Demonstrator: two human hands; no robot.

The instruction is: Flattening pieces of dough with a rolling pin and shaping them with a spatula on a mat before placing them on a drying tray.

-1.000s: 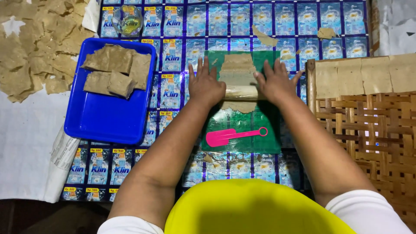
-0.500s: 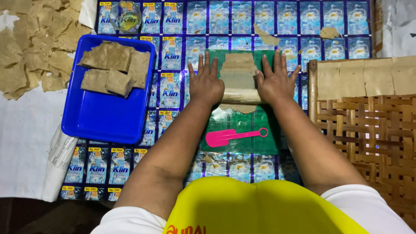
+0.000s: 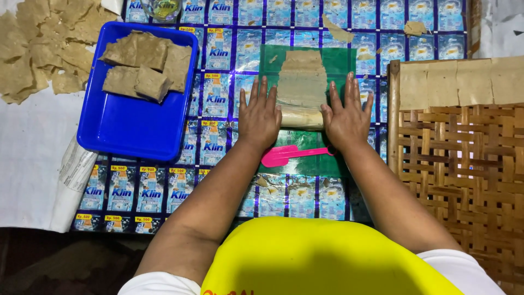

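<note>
Both palms lie flat, fingers spread: the left hand (image 3: 260, 113) and right hand (image 3: 345, 116) press the ends of a roller (image 3: 301, 117) over the dough strip (image 3: 301, 81) on a green sheet (image 3: 271, 61). A blue tray (image 3: 128, 125) sits clear to the left; a woven rack (image 3: 461, 164) borders the right.

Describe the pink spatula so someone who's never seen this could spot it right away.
Find the green sheet in the middle of the mat. At its near end, just below the right hand, lies the pink spatula. It is the only bright pink thing there.

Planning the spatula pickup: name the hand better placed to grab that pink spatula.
Right. The right hand rests beside the roller, its wrist right over the pink spatula handle's end; the left hand sits just above the blade.
</note>
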